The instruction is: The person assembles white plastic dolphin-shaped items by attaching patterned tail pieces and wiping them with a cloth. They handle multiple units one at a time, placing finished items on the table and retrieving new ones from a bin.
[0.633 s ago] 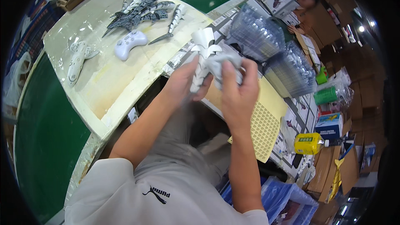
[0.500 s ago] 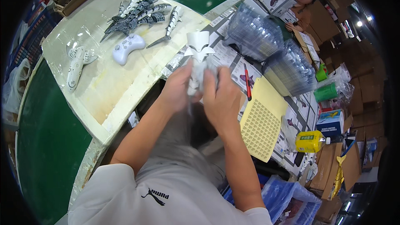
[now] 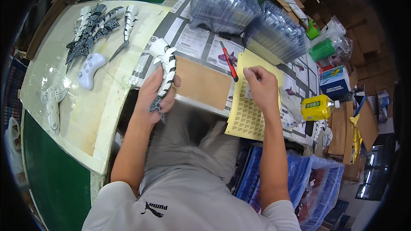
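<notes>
"What's in the left hand [image 3: 155,92]?"

"A jointed tail [image 3: 168,66], with the fingers wrapped round its middle. Smooth white plastic flares at the top, black-and-white bands overlap down its length, and a mottled grey fin [image 3: 157,106] hangs out below the grip."

"And the right hand [image 3: 263,83]?"

"Over the yellow sheet [image 3: 243,113], flat paper with rows of small dark print. Its fingers are curled in, tips pressed together; at this size I can't quite tell whether anything thin sits between them."

"What's between the hands?"

"A plain tan rectangle, the board [image 3: 203,83], and near its corner a slim red-and-black cutter [image 3: 229,62]. Beyond stand stacks [image 3: 222,6] of clear, glossy trays."

"Over to the left?"

"On the cream counter [image 3: 81,119], scuffed and shiny in patches: a rounded white controller [image 3: 91,72], a slim white body [image 3: 52,109] with side fins, and a heap [image 3: 85,34] of tails, their dark fins webbed with pale lines."
</notes>
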Available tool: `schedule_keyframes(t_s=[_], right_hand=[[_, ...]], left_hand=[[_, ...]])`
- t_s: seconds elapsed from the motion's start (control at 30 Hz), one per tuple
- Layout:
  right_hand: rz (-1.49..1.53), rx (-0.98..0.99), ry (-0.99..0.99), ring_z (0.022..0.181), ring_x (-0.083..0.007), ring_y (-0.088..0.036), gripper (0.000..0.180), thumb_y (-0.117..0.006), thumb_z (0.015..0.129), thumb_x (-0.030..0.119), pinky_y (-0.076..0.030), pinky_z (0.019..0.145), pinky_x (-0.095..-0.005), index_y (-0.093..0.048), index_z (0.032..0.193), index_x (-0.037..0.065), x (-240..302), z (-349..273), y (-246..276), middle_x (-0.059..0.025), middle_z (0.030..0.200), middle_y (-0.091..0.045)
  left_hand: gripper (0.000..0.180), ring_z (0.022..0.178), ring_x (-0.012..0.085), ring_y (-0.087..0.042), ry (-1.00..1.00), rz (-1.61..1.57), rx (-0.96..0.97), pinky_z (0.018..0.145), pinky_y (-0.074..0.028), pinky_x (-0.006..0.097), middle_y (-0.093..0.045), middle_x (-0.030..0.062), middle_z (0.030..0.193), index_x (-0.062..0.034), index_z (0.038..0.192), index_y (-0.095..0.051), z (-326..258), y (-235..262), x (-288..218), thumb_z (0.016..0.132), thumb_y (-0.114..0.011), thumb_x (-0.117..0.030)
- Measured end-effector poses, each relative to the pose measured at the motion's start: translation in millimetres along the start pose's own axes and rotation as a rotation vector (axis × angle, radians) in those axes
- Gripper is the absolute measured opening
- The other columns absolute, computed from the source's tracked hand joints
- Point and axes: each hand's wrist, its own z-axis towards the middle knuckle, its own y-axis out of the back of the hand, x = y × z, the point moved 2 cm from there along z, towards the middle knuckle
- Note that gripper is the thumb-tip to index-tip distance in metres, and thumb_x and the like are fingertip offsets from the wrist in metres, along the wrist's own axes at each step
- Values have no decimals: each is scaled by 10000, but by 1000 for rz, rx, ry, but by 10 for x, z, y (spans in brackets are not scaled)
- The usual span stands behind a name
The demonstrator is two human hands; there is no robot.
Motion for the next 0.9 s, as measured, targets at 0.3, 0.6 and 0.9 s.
schedule_keyframes(t_s=[0.3,0.6,0.9], right_hand=[[-371,-87,220,795,-408,-725,316,-656,935,309,-553,769,-486,-716,985,3,197,677,-625,-206,792,-735],[210,141,368,665,-98,-615,410,-636,962,93,-480,633,-269,-591,1356,-12,713,-201,-492,-58,741,-682],[-180,-248,838,538,-236,-616,127,-774,890,119,-457,491,-371,-743,1005,72,909,-433,-710,-66,660,-624]], left_hand=[[528,570,171,-668,61,107,-221,413,-504,271,-702,102,892,-12,1337,-557,13,-46,43,1148,-349,-458],[450,735,224,-708,84,151,-241,591,-606,340,-696,160,984,49,1242,-578,-43,-124,-11,1115,-498,-376],[399,599,223,-699,32,211,-186,476,-595,313,-686,198,970,85,1289,-522,-203,-224,26,1114,-447,-266]])
